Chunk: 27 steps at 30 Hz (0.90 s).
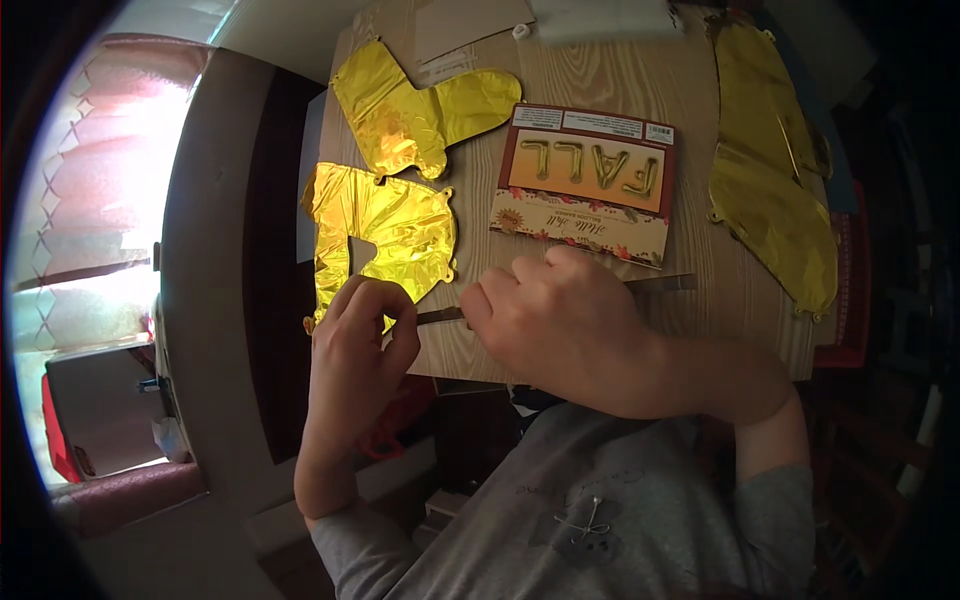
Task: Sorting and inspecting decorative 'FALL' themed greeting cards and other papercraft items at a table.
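A thin, flat, translucent brownish strip (663, 284) stretches between my two hands above the table's near edge. My left hand (365, 315) is closed in a pinch at the strip's left end, beside a flat gold foil letter balloon (400, 225) with a cut-out in it. My right hand (560, 305) is closed round the middle of the strip, knuckles up, and the strip's other end sticks out to the right. Just beyond the right hand lies a printed balloon banner package (585, 185), upside down to me. My fingers hide part of the strip.
Another uninflated gold foil balloon (415, 110), bent like an L, lies at the far left of the wooden table (480, 350). A longer gold balloon (765, 170) lies along the right edge. Papers (600, 20) are at the back; a red basket (850, 280) stands past the right edge.
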Each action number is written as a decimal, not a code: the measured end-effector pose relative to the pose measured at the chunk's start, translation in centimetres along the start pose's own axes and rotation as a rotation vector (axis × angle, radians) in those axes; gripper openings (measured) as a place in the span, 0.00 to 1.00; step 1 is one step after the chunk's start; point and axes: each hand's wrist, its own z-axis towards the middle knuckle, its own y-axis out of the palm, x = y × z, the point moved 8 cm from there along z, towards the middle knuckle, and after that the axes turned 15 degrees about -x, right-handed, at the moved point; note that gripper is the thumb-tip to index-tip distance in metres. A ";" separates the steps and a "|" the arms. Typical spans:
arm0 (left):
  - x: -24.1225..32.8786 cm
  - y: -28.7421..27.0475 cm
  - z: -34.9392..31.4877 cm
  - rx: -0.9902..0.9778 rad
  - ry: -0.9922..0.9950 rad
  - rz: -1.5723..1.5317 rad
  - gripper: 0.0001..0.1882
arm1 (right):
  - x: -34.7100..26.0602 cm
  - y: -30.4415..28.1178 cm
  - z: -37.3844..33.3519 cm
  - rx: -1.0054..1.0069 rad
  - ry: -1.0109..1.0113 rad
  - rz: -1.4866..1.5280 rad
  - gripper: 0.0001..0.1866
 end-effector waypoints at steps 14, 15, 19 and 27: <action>-4.6 7.0 0.0 0.091 0.519 -0.913 0.21 | -0.7 -1.1 0.6 -0.086 -0.079 0.020 0.04; -5.1 7.8 0.1 0.153 0.554 -1.049 0.20 | -0.7 -1.1 0.6 -0.097 -0.084 0.033 0.04; -4.6 8.6 0.7 0.201 0.677 -1.029 0.15 | -0.8 -1.8 0.9 -0.151 -0.066 0.114 0.05; -3.7 7.5 -0.2 0.345 0.799 -0.922 0.14 | -1.5 -3.0 3.1 -0.287 -0.171 0.383 0.07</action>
